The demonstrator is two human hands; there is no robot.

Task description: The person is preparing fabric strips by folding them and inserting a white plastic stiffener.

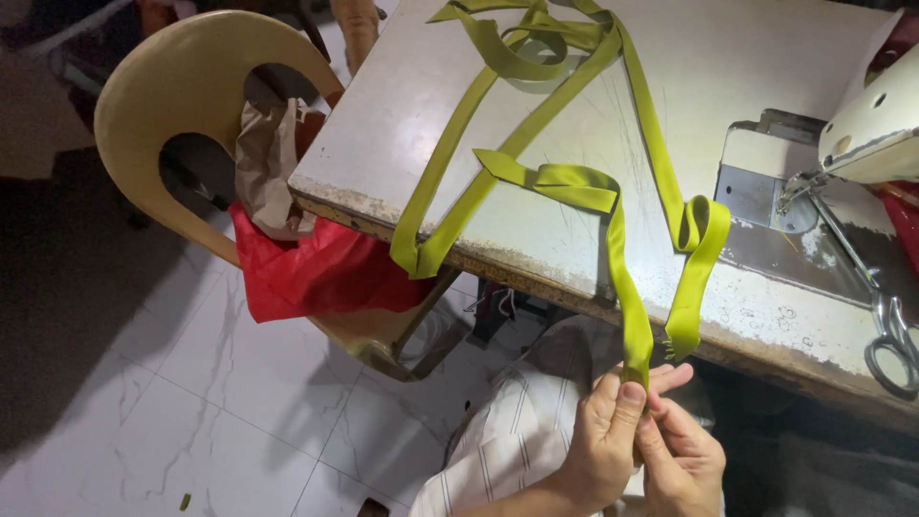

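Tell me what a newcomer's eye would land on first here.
The long olive-green fabric strip stands out first: it loops across the worn white sewing table and hangs over its front edge. Below that edge, the left hand and right hand pinch the strip's end together. Next comes the red cloth heaped on the beige chair at the left, and the scissors at the table's right edge.

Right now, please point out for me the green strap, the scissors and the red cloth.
green strap (613, 196): head view, on the folded part lying on the table.
scissors (892, 343): head view, on the handle loops.
red cloth (311, 268): head view, on its middle, on the chair.
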